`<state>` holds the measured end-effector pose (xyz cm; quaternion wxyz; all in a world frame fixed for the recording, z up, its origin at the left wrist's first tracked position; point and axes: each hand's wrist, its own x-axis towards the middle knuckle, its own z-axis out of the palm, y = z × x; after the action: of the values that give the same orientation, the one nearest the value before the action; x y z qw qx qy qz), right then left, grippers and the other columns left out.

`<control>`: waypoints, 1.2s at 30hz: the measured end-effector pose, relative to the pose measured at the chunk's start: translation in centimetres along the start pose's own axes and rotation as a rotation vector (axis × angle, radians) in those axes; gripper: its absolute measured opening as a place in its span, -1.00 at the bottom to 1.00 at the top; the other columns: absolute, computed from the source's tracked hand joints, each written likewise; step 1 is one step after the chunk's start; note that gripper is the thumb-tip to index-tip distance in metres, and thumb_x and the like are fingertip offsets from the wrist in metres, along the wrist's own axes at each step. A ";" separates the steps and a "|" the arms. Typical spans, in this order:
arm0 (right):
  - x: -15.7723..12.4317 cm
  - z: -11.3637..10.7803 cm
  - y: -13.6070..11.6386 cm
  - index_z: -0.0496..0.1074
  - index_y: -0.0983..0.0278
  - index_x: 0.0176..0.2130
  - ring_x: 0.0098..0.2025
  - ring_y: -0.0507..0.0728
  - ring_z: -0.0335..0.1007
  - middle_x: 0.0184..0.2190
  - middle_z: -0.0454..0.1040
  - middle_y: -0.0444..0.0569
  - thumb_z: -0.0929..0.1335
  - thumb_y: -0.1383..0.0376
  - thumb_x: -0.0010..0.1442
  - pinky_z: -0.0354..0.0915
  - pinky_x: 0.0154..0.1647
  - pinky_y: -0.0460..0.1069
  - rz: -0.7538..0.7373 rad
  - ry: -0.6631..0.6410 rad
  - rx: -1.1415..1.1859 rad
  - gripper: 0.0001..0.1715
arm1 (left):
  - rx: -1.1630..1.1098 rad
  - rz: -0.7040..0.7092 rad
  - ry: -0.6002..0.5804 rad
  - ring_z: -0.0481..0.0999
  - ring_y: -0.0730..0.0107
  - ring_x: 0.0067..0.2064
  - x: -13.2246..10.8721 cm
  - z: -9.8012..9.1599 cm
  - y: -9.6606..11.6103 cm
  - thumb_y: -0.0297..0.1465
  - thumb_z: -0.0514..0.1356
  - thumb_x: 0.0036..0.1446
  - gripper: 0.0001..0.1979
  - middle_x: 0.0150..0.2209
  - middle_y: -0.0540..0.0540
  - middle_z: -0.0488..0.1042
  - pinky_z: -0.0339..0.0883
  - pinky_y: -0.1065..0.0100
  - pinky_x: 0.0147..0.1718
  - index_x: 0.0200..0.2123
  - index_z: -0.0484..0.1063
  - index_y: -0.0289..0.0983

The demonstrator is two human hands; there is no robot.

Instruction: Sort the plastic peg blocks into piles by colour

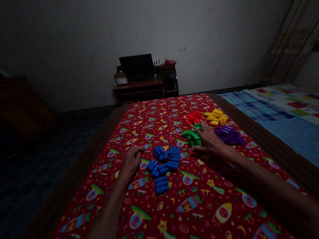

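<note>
Several blue blocks, ridged like joined tubes, lie in a loose group on a red patterned cloth. Just left of them my left hand rests on the cloth, its fingers curled together and nothing visible in them. My right hand reaches over a pile of green blocks with its fingers spread. Its fingertips are at the pile's right side and hide part of it; whether they touch is hard to tell. Beyond the fingers sits a red pile of blocks. Purple blocks lie right of this hand.
Yellow blocks form another pile near the cloth's right edge. A low desk with a dark monitor stands against the far wall. Bedding in a checked pattern lies to the right, and a wooden cabinet stands at the left.
</note>
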<state>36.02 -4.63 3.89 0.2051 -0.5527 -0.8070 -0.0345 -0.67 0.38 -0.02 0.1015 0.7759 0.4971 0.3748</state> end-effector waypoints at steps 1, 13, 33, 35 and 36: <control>0.7 0.2 0.5 -0.03 0.26 0.35 0.36 0.44 -0.19 0.33 -0.06 0.32 0.42 -0.07 0.04 0.00 0.23 0.30 0.030 -0.031 0.051 0.09 | 0.001 0.002 0.002 0.54 0.23 -0.20 0.0 0.0 0.0 -0.37 -0.01 0.05 -0.69 -0.26 -0.17 0.58 0.43 0.22 -0.11 -0.34 0.54 -0.27; 4.0 -0.3 2.1 0.41 0.33 0.05 -0.01 0.21 0.43 -0.06 0.51 0.15 0.11 0.09 0.36 0.29 0.00 0.10 0.223 0.061 0.321 -0.47 | -0.008 -0.006 0.002 0.55 0.25 -0.21 -0.1 -0.2 0.3 -0.40 0.00 0.05 -0.71 -0.24 -0.12 0.58 0.44 0.22 -0.11 -0.34 0.53 -0.23; -1.4 3.9 -8.6 0.09 0.21 0.30 0.27 0.25 0.12 0.24 0.22 0.18 0.28 0.08 0.26 0.14 0.23 0.22 -0.288 -0.092 0.418 -0.30 | -0.041 0.222 -0.372 0.33 0.11 0.18 -1.3 3.0 6.4 -0.17 0.14 0.15 -0.55 0.14 -0.20 0.39 0.21 0.07 0.18 0.07 0.38 -0.21; -1.9 3.1 -7.9 0.22 0.24 0.23 0.20 0.22 0.23 0.16 0.33 0.17 0.24 0.16 0.30 0.20 0.18 0.19 -0.276 -0.079 0.434 -0.45 | -0.033 0.232 -0.369 0.35 0.09 0.16 -1.4 3.2 6.6 -0.18 0.16 0.12 -0.56 0.11 -0.22 0.40 0.23 0.07 0.16 0.05 0.39 -0.22; -2.2 2.8 -7.6 0.29 0.26 0.18 0.15 0.21 0.28 0.11 0.39 0.17 0.23 0.20 0.31 0.23 0.15 0.17 -0.270 -0.080 0.437 -0.52 | -0.035 0.238 -0.375 0.34 0.10 0.16 -1.3 3.1 6.7 -0.20 0.16 0.12 -0.57 0.11 -0.22 0.39 0.23 0.09 0.16 0.04 0.40 -0.23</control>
<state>28.98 -8.76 1.85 0.2812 -0.3834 -0.8692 0.1355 5.82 -3.35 0.75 0.1606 0.8834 0.3679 0.2416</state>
